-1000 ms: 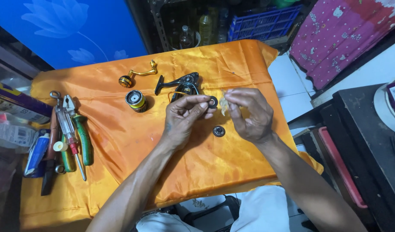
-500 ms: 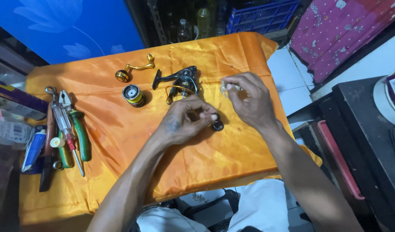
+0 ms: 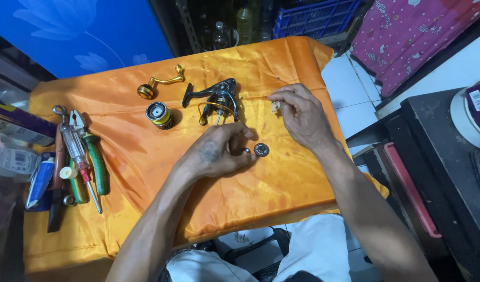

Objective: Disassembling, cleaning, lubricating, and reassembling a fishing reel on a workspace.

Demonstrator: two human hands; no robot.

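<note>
**Reel parts laid out on the orange cloth, both hands at work near its middle**

From my seat I see one table draped in an orange cloth (image 3: 146, 156), the largest thing in view and the bed for everything else. Behind it stands one blue plastic crate (image 3: 323, 13); what it holds I cannot tell. Beside the crate are several bottles (image 3: 221, 34), too dim to count surely.

On the cloth I count one dark spinning-reel body (image 3: 216, 96), one gold reel handle (image 3: 159, 85) and one spool (image 3: 159, 114) wound with yellow line, all well apart from each other. At the cloth's left edge lie the tools: one pair of green-handled pliers (image 3: 96, 159), one red-and-clear screwdriver (image 3: 80, 162), and one blue tube (image 3: 40, 180) just beside them.

My left hand (image 3: 216, 154) rests palm-down on the cloth, fingers curled and pressed together, tips closing on a small ring-shaped part (image 3: 245, 151). Just beside it, touching the cloth, lies one small round metal disc (image 3: 261, 150).

My right hand (image 3: 302, 115) hovers near the reel body, thumb and forefinger pinching a small pale piece (image 3: 275, 107); the other fingers are folded in. Nothing stands between the hands and the parts; the reel body sits just behind both.
</note>
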